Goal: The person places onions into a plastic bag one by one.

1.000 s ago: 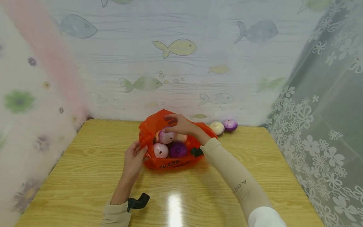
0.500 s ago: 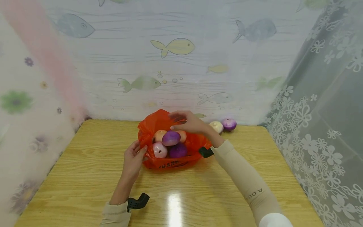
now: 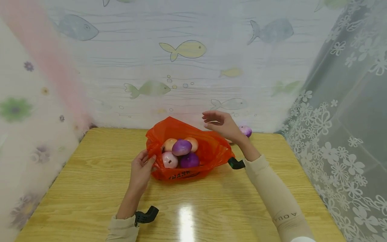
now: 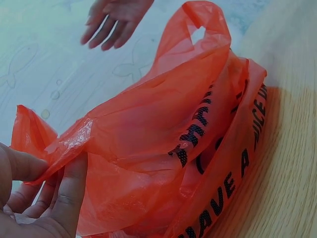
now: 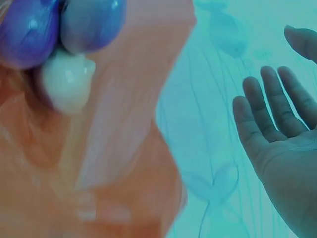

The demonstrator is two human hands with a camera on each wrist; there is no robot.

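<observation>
A red plastic bag (image 3: 216, 151) with black lettering stands with its mouth open on the table, several onions inside. A purple onion (image 3: 182, 147) lies on top of a darker purple one (image 3: 189, 160), a pinkish one (image 3: 169, 160) and two orange-toned ones behind. My left hand (image 3: 141, 170) pinches the bag's left rim between thumb and fingers, as the left wrist view shows too. Over the bag's right rear side hovers my right hand (image 3: 225, 126), holding nothing; its fingers (image 5: 280, 111) are spread in the right wrist view.
Behind the right hand, a purple-and-white onion (image 3: 246, 130) sits at the table's back edge; a pale onion beside it is mostly hidden. A fish-patterned curtain (image 3: 187, 74) hangs directly behind the wooden table (image 3: 99, 174).
My right hand has moved right and up, away from the onions. The top purple onion, earlier beneath that hand, now lies turned on the pile. My left hand keeps its grip on the rim.
</observation>
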